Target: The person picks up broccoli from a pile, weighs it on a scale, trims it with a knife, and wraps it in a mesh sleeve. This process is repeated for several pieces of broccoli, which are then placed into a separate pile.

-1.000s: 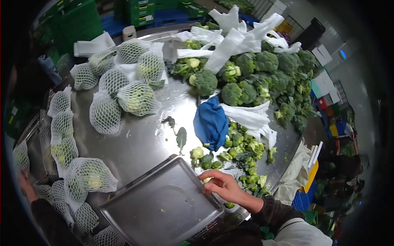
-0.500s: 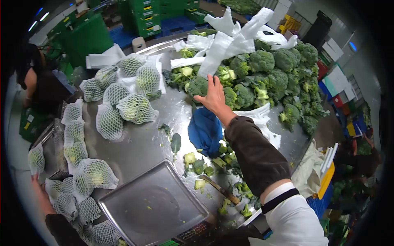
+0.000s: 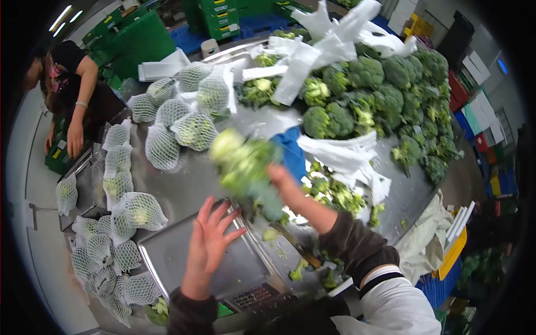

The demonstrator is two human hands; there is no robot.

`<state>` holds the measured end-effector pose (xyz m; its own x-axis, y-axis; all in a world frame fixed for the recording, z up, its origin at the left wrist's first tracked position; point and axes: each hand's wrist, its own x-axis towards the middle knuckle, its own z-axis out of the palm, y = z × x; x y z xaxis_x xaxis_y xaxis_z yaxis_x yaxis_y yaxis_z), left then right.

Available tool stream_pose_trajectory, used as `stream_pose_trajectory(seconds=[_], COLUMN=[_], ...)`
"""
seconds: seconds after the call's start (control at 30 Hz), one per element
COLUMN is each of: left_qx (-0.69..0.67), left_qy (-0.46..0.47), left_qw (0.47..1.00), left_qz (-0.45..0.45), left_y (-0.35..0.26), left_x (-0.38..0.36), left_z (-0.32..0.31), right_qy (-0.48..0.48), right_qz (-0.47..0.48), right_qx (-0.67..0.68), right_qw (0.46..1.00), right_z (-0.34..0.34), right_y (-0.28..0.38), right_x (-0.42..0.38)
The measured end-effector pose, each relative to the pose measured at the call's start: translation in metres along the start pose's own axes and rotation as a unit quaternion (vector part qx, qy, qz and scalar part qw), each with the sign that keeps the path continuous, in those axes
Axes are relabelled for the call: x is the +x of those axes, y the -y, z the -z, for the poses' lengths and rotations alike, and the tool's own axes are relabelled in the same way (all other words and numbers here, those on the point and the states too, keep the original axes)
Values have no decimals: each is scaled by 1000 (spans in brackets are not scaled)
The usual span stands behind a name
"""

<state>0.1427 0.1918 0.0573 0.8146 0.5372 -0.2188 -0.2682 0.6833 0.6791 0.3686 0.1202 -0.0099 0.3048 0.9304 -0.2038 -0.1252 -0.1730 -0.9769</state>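
Observation:
A broccoli head (image 3: 245, 164), blurred by motion, is in my right hand (image 3: 286, 188) above the steel table, its pale cut stem pointing left. Its florets partly hide a blue cloth (image 3: 291, 155) lying behind. With fingers spread and nothing in them, my left hand (image 3: 209, 240) hovers over the flat metal tray of a scale (image 3: 162, 259). Close by on the right, a knife (image 3: 306, 250) lies among broccoli trimmings (image 3: 340, 195).
Broccoli in white net sleeves (image 3: 142, 211) lines the left side. A large broccoli pile (image 3: 385, 97) fills the back right, with white net sleeves (image 3: 298, 70) on it. Another person (image 3: 81, 84) bends over a green crate (image 3: 58, 156) at far left.
My right hand has taken a broccoli from the pile's near edge and brought it toward me. My left hand has come from the netted broccoli to over the scale. The view has shifted.

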Motion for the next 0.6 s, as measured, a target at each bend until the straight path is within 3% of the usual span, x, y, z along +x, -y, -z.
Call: stream_pose_trajectory(seconds=[0.03,0.07,0.1,0.13,0.2,0.23,0.27,0.3,0.33,0.37,0.4,0.43,0.5,0.53,0.57,0.6], left_qx=[-192,-194,-188,-179,-19,93,94,284,461,460,511,560,591,620,610,611], left_qy=[41,41,-58,-158,-193,-208,-207,-250,-285,-288,-322,-354,-369,-383,-349,-355], left_qw=[980,980,980,970,974,960,960,904,810,809,761,709,685,660,689,685], left_qz=[5,19,-11,-44,-114,-162,-162,-198,-226,-228,-236,-241,-213,-182,-175,-177], left_y=[17,29,38,45,50,48,42,36,31,29,29,28,24,23,20,23], left_x=[0,-6,-15,-27,-58,-74,-88,-103,-115,-120,-123,-127,-127,-124,-121,-120], left_z=[-7,-2,8,14,22,38,48,55,60,64,66,67,64,58,44,41], right_qy=[41,80,45,11,-91,-173,-298,-361,-413,-442,-471,-469,-493,-479,-432,-383], right_qz=[8,18,129,231,210,161,140,121,82,93,105,107,200,177,186,196], right_qx=[41,84,-102,-286,-280,-287,-282,-314,-312,-331,-348,-347,-475,-500,-518,-532], right_qw=[998,993,985,930,932,928,901,870,852,829,804,805,701,699,715,729], right_z=[-28,-49,-47,-42,-11,11,34,65,94,116,132,142,157,161,173,174], right_y=[18,36,22,8,-2,-4,-23,-38,-39,-38,-36,-34,-31,-32,-40,-36], right_x=[-35,-67,-80,-90,-113,-126,-136,-143,-153,-160,-161,-154,-138,-129,-124,-120])
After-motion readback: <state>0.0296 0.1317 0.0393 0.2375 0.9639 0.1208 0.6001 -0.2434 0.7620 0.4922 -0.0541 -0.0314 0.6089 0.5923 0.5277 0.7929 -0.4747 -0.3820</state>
